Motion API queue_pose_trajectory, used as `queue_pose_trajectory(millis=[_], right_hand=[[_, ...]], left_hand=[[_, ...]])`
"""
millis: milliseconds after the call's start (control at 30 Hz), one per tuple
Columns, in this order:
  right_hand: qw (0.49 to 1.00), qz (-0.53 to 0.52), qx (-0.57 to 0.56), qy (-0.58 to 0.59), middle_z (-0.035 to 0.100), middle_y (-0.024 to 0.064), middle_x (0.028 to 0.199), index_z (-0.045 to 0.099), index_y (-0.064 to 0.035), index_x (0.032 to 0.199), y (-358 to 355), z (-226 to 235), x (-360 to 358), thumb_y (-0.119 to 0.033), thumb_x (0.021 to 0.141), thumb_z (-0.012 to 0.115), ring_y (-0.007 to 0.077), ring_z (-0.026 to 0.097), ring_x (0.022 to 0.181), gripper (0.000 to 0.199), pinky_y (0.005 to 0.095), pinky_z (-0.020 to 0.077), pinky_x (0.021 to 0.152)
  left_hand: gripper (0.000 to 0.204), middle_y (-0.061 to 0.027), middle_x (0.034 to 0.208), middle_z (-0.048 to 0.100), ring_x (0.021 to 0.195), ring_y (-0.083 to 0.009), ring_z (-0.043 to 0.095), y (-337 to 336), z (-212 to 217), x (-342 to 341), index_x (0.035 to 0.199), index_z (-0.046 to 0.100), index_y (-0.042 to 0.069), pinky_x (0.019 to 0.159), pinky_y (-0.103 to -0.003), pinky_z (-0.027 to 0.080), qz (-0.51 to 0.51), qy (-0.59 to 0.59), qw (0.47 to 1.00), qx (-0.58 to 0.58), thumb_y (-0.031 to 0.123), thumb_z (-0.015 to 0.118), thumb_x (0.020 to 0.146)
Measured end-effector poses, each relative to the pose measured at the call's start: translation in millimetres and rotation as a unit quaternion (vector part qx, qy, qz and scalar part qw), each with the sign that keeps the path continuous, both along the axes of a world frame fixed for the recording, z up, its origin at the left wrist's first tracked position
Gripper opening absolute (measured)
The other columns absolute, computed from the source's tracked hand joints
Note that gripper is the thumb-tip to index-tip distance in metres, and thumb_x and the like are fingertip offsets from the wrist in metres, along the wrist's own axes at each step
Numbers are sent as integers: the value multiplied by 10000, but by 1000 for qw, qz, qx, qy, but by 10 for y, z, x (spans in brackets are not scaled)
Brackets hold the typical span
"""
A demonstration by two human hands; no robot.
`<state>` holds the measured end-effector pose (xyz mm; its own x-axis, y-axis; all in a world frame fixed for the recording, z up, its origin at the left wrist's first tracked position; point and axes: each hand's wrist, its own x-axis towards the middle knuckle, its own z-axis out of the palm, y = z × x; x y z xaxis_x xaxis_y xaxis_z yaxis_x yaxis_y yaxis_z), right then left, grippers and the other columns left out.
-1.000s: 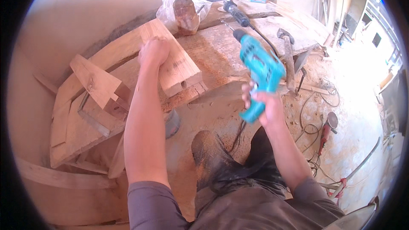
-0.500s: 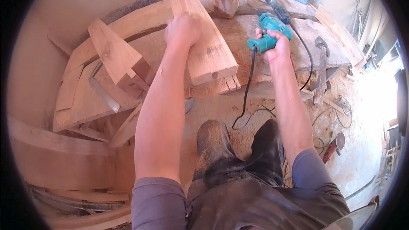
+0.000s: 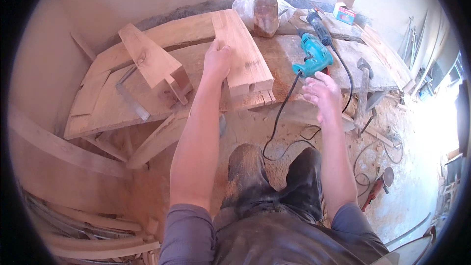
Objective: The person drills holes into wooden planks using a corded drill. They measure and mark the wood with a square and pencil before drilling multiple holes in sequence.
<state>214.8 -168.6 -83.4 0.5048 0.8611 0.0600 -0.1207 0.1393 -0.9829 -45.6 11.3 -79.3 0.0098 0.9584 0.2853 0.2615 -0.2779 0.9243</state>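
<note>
My left hand (image 3: 217,62) grips the left edge of a thick pale wooden board (image 3: 244,51), whose near end shows a drilled hole. Fingers and thumb close round that edge. A teal corded drill (image 3: 314,55) lies on the workbench (image 3: 287,66) to the right of the board, its bit pointing away from me. Just nearer to me than the drill's handle hovers my right hand (image 3: 324,92), fingers apart and holding nothing. Left of the board rests a second wooden block (image 3: 149,59), with a metal square (image 3: 130,95) beside it.
Beyond the drill lies a dark corded tool (image 3: 320,27). A dusty bottle (image 3: 266,13) and a small open box (image 3: 345,13) stand at the back. A hammer (image 3: 364,81) sits at the right edge. Cables and an angle grinder (image 3: 380,186) are on the floor.
My right hand has let go of the drill, which now lies on the bench, and has drawn back toward me. My left hand has shifted to the board's left edge.
</note>
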Motion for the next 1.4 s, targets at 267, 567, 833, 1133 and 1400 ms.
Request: queue_pose_trajectory(millis=[267,567,833,1133,1400], right_hand=[[976,203,-74,33,694,189,1080,580,57,1262,-273,-278,-743,-178,954,649,270,713,882,394,380,586,731],[953,236,-61,181,695,205,1045,620,43,1139,-196,-191,-1090,-377,969,618,320,697,830,453,436,564,721],[968,136,-24,210,704,192,871,645,21,1015,-72,-247,-1231,-256,913,622,295,692,728,296,417,559,639],[969,131,-52,203,702,158,742,642,-12,893,-433,-89,-1312,-262,900,661,253,695,634,251,349,515,542],[953,190,42,232,716,140,774,685,25,961,-608,483,-1245,-334,996,620,214,690,628,366,306,519,524]], left_hand=[[726,-185,1373,588,1140,-258,644,-997,178,83,1583,296,22,943,-414,536,-72,-346,919,-177,120,611,936],[586,-145,1250,605,1088,-284,653,-1160,246,64,1434,423,44,870,-487,587,-158,-300,927,-161,64,639,889],[516,-150,1219,615,1048,-282,662,-1119,410,124,1376,475,40,860,-475,586,-144,-257,934,-200,72,632,885],[463,-186,1214,628,1035,-323,674,-1402,307,55,1382,488,9,897,-487,574,-174,-348,905,-170,167,560,952],[416,-170,1178,694,1026,-324,683,-1515,720,47,1261,606,6,930,-464,537,-153,-393,893,-157,335,520,1021]])
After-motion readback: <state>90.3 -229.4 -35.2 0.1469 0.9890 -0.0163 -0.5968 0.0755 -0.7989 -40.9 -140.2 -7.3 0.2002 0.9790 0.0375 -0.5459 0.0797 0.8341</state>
